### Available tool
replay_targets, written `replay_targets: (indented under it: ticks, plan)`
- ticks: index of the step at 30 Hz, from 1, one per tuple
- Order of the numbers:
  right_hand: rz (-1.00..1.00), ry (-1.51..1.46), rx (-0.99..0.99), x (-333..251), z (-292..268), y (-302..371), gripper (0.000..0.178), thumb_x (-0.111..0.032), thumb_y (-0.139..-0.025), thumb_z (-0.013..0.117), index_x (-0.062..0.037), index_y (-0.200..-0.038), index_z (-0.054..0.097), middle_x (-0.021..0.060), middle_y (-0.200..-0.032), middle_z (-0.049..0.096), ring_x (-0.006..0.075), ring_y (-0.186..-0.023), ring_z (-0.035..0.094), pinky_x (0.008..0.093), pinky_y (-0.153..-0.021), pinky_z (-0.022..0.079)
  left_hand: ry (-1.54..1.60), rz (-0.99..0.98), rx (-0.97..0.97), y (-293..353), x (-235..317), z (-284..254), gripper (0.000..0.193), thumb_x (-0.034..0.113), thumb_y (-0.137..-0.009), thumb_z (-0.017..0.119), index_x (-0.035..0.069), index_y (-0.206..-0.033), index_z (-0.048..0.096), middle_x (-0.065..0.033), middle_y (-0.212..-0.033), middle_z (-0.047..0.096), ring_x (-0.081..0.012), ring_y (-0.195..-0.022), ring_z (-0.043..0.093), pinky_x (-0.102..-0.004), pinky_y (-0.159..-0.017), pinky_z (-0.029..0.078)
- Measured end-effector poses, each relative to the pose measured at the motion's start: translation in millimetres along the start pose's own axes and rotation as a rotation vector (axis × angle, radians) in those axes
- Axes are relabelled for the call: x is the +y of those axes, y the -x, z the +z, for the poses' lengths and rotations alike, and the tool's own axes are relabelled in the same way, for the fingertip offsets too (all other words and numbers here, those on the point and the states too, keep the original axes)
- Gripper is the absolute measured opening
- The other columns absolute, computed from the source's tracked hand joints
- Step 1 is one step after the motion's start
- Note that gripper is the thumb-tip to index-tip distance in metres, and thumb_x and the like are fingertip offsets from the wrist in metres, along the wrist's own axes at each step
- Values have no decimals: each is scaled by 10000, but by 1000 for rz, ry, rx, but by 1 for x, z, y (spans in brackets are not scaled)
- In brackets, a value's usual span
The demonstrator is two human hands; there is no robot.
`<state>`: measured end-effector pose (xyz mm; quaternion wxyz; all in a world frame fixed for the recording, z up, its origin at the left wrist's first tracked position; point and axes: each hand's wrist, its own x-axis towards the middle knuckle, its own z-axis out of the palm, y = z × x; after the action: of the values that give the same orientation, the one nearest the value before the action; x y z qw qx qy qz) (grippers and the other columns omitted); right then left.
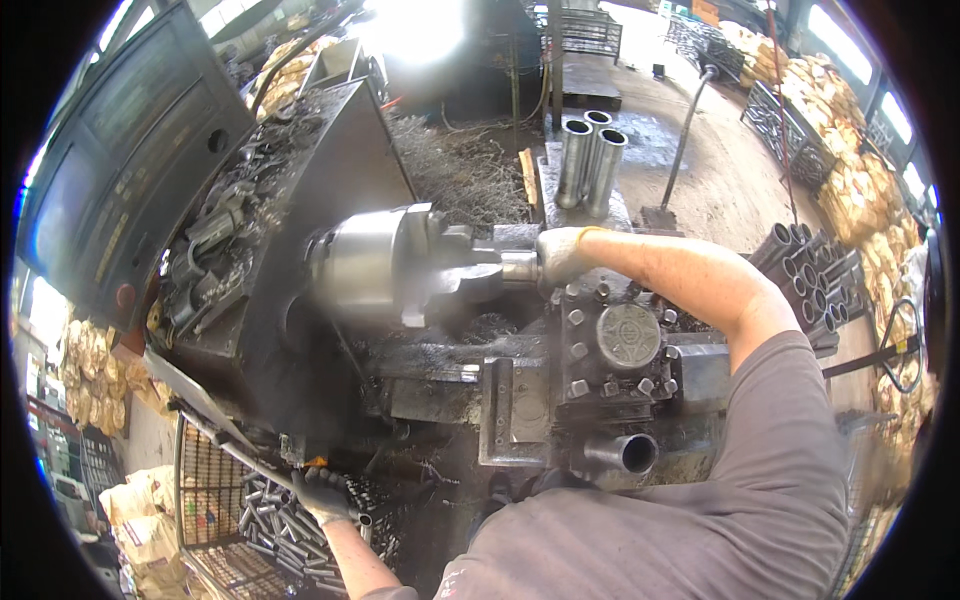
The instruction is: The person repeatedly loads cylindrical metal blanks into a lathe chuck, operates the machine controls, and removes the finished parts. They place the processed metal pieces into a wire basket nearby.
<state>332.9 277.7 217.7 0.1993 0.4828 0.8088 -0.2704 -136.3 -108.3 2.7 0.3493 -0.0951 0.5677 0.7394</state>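
My right hand [563, 256], in a pale glove, is closed around the outer end of a short metal tube [520, 267]. The tube's other end sits in the jaws of a lathe chuck [368, 262], which looks smeared, as if turning. Down at the lower left, my left hand [323, 496] wears a dark grey glove. Its fingers are curled at the lower end of a long bar-shaped lever [240, 449]. Just right of the chuck, below my right forearm, stands a square tool post [628, 338] with bolts around its top.
A wire-mesh bin [210, 485] of cut tube pieces is beside my left hand. Another metal tube [634, 454] lies near my body. Three tubes [592, 160] stand upright beyond the tool post; more are stacked [812, 280] at right. Loose metal parts cover the headstock [225, 220].
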Motion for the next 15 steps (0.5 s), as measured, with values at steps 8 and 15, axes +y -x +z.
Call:
replay_targets:
  ticks: [8, 15]
  plan:
    - [-97, -330, 203, 0, 12, -32, 814, -335, -740, 878, 13, -1421, 599, 200, -1074, 789, 301, -928, 770, 402, -791, 615, -19, -208, 33, -18, 23, 5, 456, 541, -1065, 508, 251, -715, 464, 75, -581, 410, -104, -487, 340, -281, -458, 277]
    - [-17, -421, 645, -36, 4, 102, 658, -346, -910, 812, -17, -1448, 626, 221, -1351, 727, 303, -1267, 708, 401, -1096, 558, -622, 419, 179, -52, 8, -58, 494, 526, -1086, 579, 55, -1218, 646, -75, -952, 687, -198, -716, 629, -338, -612, 520]
